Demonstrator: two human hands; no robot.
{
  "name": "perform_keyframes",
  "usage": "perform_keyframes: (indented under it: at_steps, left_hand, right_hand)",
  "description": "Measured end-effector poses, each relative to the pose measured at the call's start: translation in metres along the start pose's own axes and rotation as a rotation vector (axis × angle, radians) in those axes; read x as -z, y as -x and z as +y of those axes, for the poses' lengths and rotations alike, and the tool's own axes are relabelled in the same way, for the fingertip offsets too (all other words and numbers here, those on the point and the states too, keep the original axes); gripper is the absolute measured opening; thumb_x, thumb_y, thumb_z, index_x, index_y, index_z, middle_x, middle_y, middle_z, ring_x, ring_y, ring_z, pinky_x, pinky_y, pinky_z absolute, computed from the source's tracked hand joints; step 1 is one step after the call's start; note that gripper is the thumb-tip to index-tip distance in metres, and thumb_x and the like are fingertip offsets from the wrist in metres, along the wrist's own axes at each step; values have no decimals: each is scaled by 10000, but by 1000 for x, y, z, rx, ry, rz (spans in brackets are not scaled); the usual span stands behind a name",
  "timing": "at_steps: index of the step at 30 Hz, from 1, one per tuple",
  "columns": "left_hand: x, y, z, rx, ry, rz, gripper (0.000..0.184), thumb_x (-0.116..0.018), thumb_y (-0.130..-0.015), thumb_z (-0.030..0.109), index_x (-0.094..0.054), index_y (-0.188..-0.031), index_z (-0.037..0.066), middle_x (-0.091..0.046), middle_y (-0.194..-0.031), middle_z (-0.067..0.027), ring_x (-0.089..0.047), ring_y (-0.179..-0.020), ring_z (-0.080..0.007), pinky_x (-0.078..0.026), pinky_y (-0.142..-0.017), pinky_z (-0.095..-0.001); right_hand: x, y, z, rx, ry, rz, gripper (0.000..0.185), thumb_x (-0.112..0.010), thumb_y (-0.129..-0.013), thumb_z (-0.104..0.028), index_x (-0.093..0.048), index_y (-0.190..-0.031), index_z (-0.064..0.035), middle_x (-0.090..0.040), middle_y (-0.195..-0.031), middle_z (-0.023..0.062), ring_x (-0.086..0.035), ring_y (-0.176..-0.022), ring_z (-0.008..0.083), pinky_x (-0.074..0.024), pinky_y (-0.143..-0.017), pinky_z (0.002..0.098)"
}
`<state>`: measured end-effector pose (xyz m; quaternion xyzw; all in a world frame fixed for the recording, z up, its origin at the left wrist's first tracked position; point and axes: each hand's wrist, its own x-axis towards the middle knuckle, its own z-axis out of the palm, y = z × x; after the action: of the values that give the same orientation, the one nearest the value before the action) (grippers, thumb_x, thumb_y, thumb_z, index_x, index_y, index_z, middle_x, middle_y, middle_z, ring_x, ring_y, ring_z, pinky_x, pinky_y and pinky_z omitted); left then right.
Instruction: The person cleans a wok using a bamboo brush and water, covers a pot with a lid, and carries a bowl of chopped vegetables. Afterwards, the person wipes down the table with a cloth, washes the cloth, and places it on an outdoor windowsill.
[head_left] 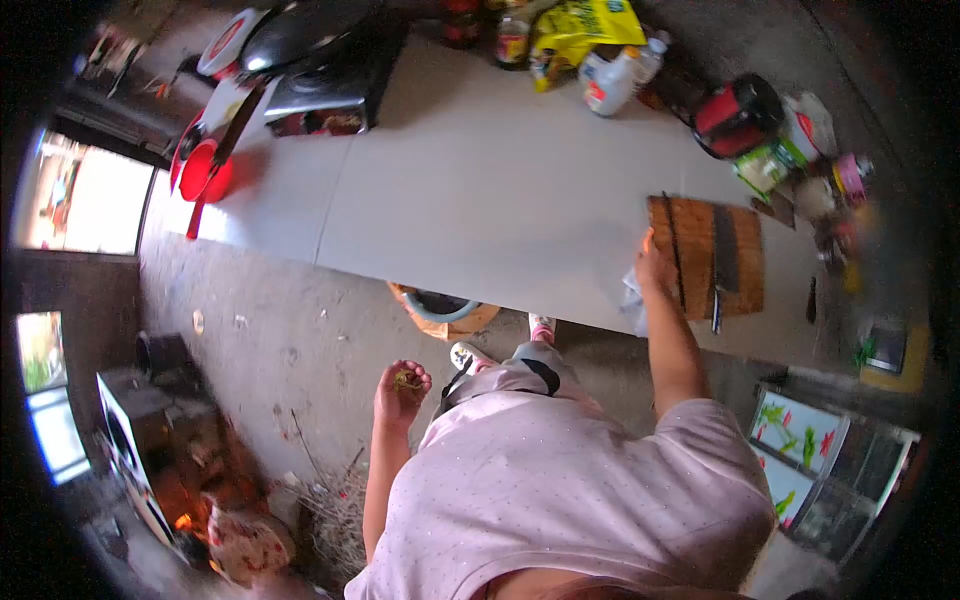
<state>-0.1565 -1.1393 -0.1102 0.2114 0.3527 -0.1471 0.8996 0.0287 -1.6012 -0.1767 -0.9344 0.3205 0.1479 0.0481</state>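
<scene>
My left hand (400, 392) is held low over the floor, left of my body, its fingers curled around small yellowish-green scraps (408, 380) whose kind I cannot make out. At the table's front edge, my right hand (655, 268) grips a thin whitish plastic bag (632, 292), partly hidden by the hand. Just right of that hand lies a wooden cutting board (697, 250) with a dark strip along its left side. A kitchen knife (724, 255) rests on the board, its handle toward me.
The long pale table (450, 180) carries a gas stove (325, 95) with a wok, a red dipper (205, 172), a yellow packet (590, 30), a white jug (612, 80) and a red kettle (738, 115). A bucket (440, 308) stands beneath the front edge. A glass-doored cabinet (830, 470) is at right.
</scene>
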Motion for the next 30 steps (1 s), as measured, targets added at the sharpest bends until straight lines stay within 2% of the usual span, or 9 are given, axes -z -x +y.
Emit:
perform_keyframes:
  at_steps: [2,6,11,17,19,23,24,26,30]
  left_hand:
    - [18,9,1,-26,45,22,227,-445,-843,251,-529,-800,45,-556,-754,-89,-558,-727,-242,-479,-648,-323]
    - [38,22,4,-88,136,46,224,-454,-840,251,-530,-794,45,-556,-753,-86,-558,-729,-238,-483,-649,-320]
    - [56,20,7,-28,134,28,227,-459,-842,254,-531,-791,45,-555,-759,-82,-557,-724,-226,-490,-663,-313]
    - [68,23,20,-62,101,37,235,-474,-828,273,-550,-794,53,-560,-765,-84,-553,-720,-225,-481,-647,-320]
    - [82,32,24,-69,101,40,236,-475,-826,274,-552,-791,53,-562,-764,-87,-552,-718,-226,-480,-645,-321]
    - [113,67,30,-127,214,108,221,-477,-838,252,-544,-788,48,-564,-749,-83,-567,-711,-223,-501,-630,-316]
    - [123,74,31,-146,258,141,219,-484,-837,253,-546,-784,50,-568,-753,-84,-569,-707,-221,-504,-623,-315]
    - [138,87,34,-176,323,195,220,-498,-837,260,-555,-783,54,-578,-762,-83,-572,-700,-215,-513,-612,-309]
    - [159,101,41,-204,356,263,212,-493,-840,247,-559,-783,54,-578,-758,-75,-570,-699,-212,-518,-622,-311]
  right_hand:
    - [1,-3,4,-33,83,-70,346,-542,-762,-317,-588,-1018,-88,-607,-964,141,-589,-894,302,-474,-721,418]
    - [20,9,-7,-65,114,-81,319,-542,-747,-299,-624,-927,-48,-594,-1024,146,-581,-935,301,-471,-752,417]
    - [20,24,-51,79,49,-148,373,-531,-737,-261,-516,-1049,-56,-543,-1104,175,-544,-995,319,-451,-799,412]
    - [-25,46,-184,390,-50,-230,563,-507,-739,-208,-308,-1243,-57,-477,-1181,194,-497,-1048,342,-422,-847,406]
    - [-50,53,-234,394,-78,-187,639,-500,-739,-190,-239,-1307,-57,-456,-1206,200,-481,-1066,350,-412,-863,403]
    - [-126,56,-323,344,7,124,647,-518,-748,-212,-248,-1308,-31,-472,-1195,192,-504,-1055,322,-426,-851,401]
    - [-120,67,-339,345,9,121,647,-518,-748,-212,-248,-1308,-31,-472,-1195,192,-504,-1055,322,-426,-851,401]
    - [-75,99,-366,357,79,-121,665,-542,-741,-243,-259,-1293,-2,-505,-1149,208,-541,-998,329,-449,-818,393]
    - [-65,112,-372,494,-50,-313,610,-566,-736,-278,-352,-1237,-5,-528,-1110,216,-563,-951,336,-469,-775,381]
